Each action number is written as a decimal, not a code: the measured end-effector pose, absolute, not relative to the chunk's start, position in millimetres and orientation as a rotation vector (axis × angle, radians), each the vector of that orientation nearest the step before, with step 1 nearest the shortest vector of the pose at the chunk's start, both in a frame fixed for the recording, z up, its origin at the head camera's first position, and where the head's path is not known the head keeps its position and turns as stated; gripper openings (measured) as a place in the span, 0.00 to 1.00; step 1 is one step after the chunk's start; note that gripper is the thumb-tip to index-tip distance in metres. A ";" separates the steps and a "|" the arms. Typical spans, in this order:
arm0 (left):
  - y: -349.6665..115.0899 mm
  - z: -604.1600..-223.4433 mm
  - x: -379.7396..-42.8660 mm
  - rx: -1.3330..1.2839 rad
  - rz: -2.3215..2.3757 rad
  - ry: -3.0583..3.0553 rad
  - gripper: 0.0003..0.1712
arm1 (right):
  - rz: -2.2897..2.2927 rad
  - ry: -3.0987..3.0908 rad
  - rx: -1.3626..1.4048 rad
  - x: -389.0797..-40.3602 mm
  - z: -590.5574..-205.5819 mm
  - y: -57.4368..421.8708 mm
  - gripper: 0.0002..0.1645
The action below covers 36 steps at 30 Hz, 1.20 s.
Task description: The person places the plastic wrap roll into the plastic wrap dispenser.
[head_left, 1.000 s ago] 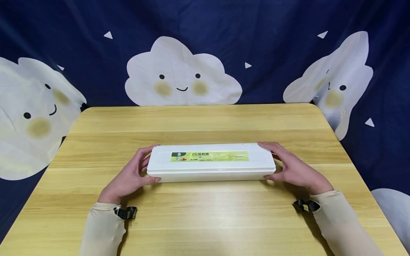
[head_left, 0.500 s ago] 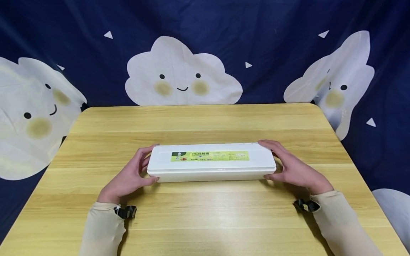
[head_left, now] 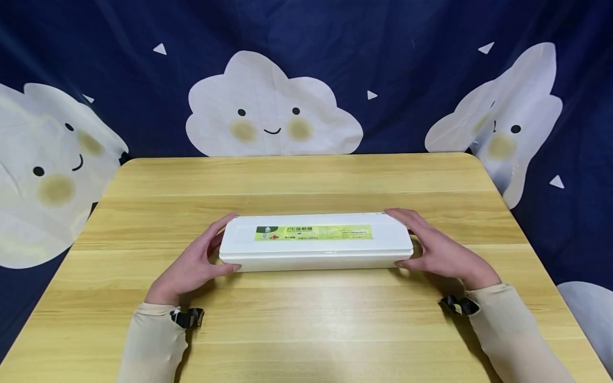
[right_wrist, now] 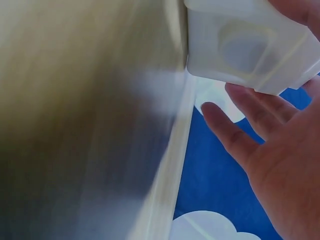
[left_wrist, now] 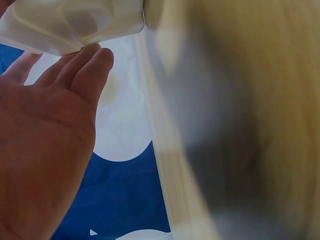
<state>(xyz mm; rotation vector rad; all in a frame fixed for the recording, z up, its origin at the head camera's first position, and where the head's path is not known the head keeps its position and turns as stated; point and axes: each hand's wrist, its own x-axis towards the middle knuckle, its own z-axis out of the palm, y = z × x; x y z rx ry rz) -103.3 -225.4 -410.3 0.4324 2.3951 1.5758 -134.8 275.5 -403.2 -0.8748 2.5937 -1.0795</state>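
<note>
A long white cling film box (head_left: 316, 259) lies crosswise on the wooden table, its lid down and a yellow-green label (head_left: 313, 233) on top. At its left end my left hand (head_left: 189, 266) grips it, thumb on the front face and fingers at the back edge. My right hand (head_left: 438, 255) holds the right end the same way. Up close in the left wrist view, the translucent box end (left_wrist: 75, 22) meets the fingertips of the left hand (left_wrist: 45, 130). The right wrist view shows the other end (right_wrist: 240, 47) against some fingers of the right hand (right_wrist: 292, 160).
The wood-grain table (head_left: 311, 330) spreads around the box, with its rounded far edge near a dark blue curtain (head_left: 397, 48) printed with white smiling clouds. Black straps (head_left: 188, 317) sit at both wrists, by beige sleeves (head_left: 153, 346).
</note>
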 end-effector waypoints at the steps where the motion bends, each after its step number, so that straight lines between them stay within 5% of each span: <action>1: -225.3 -409.9 -103.0 0.421 1.565 2.402 0.57 | -1.074 2.599 -0.865 -134.7 -403.3 275.7 0.63; 22: -218.0 -410.2 -102.5 0.430 1.576 2.395 0.61 | -1.176 2.535 -0.859 -137.7 -402.0 275.5 0.67; 36: -218.0 -412.4 -105.0 0.428 1.613 2.367 0.59 | -1.241 2.412 -0.785 -150.1 -399.5 277.2 0.58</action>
